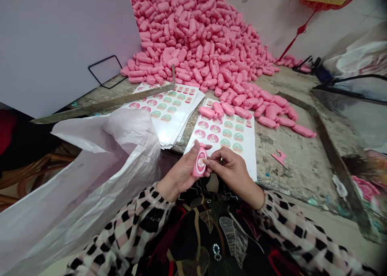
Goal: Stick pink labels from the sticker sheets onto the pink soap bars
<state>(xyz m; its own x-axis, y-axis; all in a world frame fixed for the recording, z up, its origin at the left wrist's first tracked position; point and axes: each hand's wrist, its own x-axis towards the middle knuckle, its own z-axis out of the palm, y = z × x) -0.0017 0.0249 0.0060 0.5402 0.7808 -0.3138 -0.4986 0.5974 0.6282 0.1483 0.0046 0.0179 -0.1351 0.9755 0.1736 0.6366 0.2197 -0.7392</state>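
Across the centre and right of the frame, a worn table (296, 157) is bearing a huge pile (196, 34) of pink bottles, which is filling the top centre. At lower left, a white bag (130, 130) is sagging beside the table's edge. Left of centre, a long bar (105, 103) is lying across a stack (169, 131) of printed sheets; to the right of that stack, another sheet (249, 157) is showing rows of pink and green labels, with several bottles resting on its upper part.

Just below the centre, the left hand (179, 171) is grasping one bottle (198, 170), keeping it roughly upright in front of the near edge of the sheet. The right hand (234, 169) is bent inward, its fingertips meeting at the right edge of the oval label (201, 159) on that bottle's front; whether they are pinching anything, one cannot tell.

The bottle is looking light, probably thin plastic with some give, and perhaps a little slippery, though hardly fragile. Its rounded sides are likely offering the best hold, leaving the front bare for fingers. The label is seeming thin and easily creased, so its rim is probably the place for touching it.
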